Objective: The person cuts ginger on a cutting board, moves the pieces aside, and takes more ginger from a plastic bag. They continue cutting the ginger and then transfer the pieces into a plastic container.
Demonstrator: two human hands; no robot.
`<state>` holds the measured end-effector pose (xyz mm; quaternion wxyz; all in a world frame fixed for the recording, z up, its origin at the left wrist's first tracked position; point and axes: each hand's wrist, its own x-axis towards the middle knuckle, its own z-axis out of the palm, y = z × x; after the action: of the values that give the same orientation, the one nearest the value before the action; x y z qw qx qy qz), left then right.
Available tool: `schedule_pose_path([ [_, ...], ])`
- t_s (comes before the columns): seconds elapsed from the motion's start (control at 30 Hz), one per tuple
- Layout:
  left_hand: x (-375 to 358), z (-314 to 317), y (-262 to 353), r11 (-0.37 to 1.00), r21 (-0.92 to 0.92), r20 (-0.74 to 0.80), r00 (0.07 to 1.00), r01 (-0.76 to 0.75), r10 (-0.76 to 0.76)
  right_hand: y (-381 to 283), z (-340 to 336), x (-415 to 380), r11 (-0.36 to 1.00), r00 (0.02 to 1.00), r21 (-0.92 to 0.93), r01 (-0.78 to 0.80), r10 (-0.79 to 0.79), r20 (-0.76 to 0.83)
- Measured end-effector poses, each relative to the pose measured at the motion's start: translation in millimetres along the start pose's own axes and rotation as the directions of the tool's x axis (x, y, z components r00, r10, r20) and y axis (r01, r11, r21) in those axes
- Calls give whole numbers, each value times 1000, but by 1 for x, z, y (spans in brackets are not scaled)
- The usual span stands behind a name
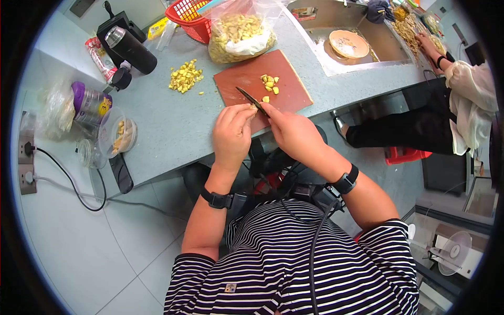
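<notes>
My right hand (294,132) is closed around the handle of a dark-bladed knife (245,95), its blade pointing up and left over the near edge of a reddish-brown cutting board (231,81). Close beside it, my left hand (232,134) pinches a small pale piece of ginger (254,107) against the knife; fingers partly cover the piece. Several yellow ginger pieces (270,82) lie on the board beyond the blade. A heap of cut ginger (185,77) sits on the counter left of the board. Behind the board stands a clear plastic bag (242,39) full of similar pieces.
A red basket (193,26) stands behind the bag. At left are a black thermos (131,50), a purple-lidded can (90,102), a plastic tub (123,136) and a phone (121,173). Right, a sink (386,44) holds a peach-coloured bowl (348,44); another person's hand (429,46) reaches into brown roots.
</notes>
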<state>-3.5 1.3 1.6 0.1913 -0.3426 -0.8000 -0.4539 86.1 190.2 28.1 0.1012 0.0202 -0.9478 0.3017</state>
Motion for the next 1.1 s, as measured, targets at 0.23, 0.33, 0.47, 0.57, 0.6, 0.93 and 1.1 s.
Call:
schedule_pose_path([
  [0.23,-1,1,0,1000,19,-5,1000,-5,5,8,-12,-6,991,993,75,-109,106,42],
  [0.33,-1,2,2,1000,22,-24,1000,13,-13,13,-15,-6,984,993,133,-116,120,-18],
  [0.47,0,1,4,999,32,-9,1000,1,-1,13,-21,-8,977,992,181,-115,121,-21],
  [0.57,-1,1,1,999,36,-8,1000,-4,5,8,-25,-13,973,997,222,-67,73,-18],
  [0.6,-1,1,1,999,40,-6,1000,-8,8,5,-27,-15,972,998,225,-66,63,17],
  [0.93,0,1,1,998,50,-4,999,-35,35,6,-22,-25,982,998,188,-30,20,54],
  [1.1,0,1,3,999,44,-4,1000,-14,14,10,-18,-29,992,1000,124,24,-26,8],
])
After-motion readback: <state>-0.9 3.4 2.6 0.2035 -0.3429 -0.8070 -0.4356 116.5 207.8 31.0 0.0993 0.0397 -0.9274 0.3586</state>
